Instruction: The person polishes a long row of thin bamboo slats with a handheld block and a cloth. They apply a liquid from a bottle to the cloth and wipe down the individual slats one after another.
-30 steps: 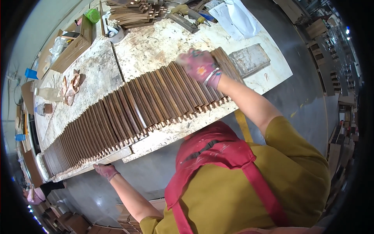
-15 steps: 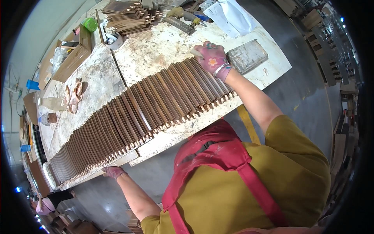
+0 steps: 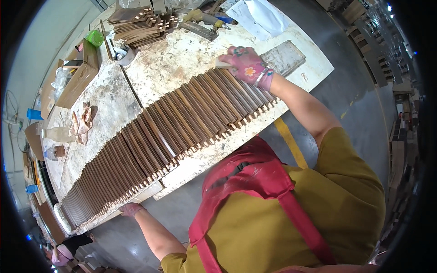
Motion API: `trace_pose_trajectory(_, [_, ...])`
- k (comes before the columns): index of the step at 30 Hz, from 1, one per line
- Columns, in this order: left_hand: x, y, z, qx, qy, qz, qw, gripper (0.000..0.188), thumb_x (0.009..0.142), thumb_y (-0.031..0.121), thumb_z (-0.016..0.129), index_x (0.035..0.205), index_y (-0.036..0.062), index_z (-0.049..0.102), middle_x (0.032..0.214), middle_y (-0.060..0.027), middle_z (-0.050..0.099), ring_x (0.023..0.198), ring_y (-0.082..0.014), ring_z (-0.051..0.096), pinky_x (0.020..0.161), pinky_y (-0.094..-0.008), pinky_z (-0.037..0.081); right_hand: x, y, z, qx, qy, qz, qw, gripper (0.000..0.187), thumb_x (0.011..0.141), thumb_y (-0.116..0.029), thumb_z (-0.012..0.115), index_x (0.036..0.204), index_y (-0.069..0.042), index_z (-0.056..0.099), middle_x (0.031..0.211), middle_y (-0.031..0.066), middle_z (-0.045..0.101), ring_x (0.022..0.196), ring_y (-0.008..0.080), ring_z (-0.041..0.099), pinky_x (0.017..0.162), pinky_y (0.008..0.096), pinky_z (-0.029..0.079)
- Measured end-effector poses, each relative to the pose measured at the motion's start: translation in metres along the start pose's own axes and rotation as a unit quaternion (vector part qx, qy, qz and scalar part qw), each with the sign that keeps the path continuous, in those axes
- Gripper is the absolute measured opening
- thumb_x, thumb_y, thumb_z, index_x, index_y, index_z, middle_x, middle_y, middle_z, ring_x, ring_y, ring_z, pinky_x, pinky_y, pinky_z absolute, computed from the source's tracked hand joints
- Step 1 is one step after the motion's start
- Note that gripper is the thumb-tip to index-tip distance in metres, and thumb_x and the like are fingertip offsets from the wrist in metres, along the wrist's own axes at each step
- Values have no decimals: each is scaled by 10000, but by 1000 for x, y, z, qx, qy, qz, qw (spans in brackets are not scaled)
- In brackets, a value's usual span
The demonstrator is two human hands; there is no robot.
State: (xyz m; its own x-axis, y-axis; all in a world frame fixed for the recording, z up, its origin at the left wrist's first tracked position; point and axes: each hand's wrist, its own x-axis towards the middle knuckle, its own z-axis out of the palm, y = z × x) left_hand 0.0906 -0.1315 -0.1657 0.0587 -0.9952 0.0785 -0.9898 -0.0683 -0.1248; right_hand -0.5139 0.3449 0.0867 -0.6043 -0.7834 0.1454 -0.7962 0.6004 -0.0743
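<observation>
Worktable [image 3: 177, 59]: near edge runs diagonally from lower left, bare surface above the row of brown slats [image 3: 182, 113], which spans lower left to right of centre. Slat stack [image 3: 139, 29] and nail gun [image 3: 200, 29] occupy the top; grey block [image 3: 286, 57] just beside the right hand [image 3: 248, 65], upper centre, fingers part-curled around a pale pad [image 3: 221, 64]. Left hand [image 3: 131, 209] at near edge, lower left; cannot tell its grip.

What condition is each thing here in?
Worktable, stained
Dark wooden strips, lined up side by side
Right hand, gloved, at the strips' right end
Left hand, gloved, at the worktable's near edge
Far wooden pieces, stacked unevenly
Nail gun, lying down, unheld
White paper, creased
Cardboard box, open, items inside
</observation>
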Motion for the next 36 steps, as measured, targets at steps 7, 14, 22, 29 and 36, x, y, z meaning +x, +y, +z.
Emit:
trace_pose_trajectory(7, [20,-37,27,-135,46,-20,990,416,961,369,475,1284,110,514,1278,-66,562,1118,-261,531,972,-442,419,6,-4,-14,-25,-97,-149,984,284,772,-128,628,1052,-176,627,1025,68,589,948,264,616,829,411,470])
trace_pose_trajectory(14, [-24,49,-34,-341,11,-164,925,255,999,258,400,1146,70,488,1137,-128,601,1024,-261,608,790,-360,528,14,12,5,-31,-107,-105,988,340,820,-133,623,1148,-221,612,1073,67,568,991,256,596,859,410,461])
trace_pose_trajectory(22, [6,-55,20,-6,103,69,992,300,1001,281,377,1167,58,489,1113,-148,605,975,-298,620,763,-398,534,-81,8,-32,19,-174,-245,954,343,864,-231,616,1204,-189,621,1017,89,573,1001,274,599,871,431,477])
trace_pose_trajectory(29, [-49,44,-80,-269,27,-141,952,367,990,334,421,1164,19,490,1114,-176,609,963,-306,642,764,-422,550,-37,-2,-51,73,-180,-147,970,405,924,-308,560,1303,-167,545,1136,96,566,1020,277,587,872,427,497])
trace_pose_trajectory(36, [-18,14,-48,-361,-6,-186,914,475,980,402,435,1250,14,472,1246,-195,534,1139,-357,529,923,-429,502,12,-28,35,89,-96,-187,974,347,964,-403,475,1213,-202,611,994,60,622,872,190,625,691,306,524])
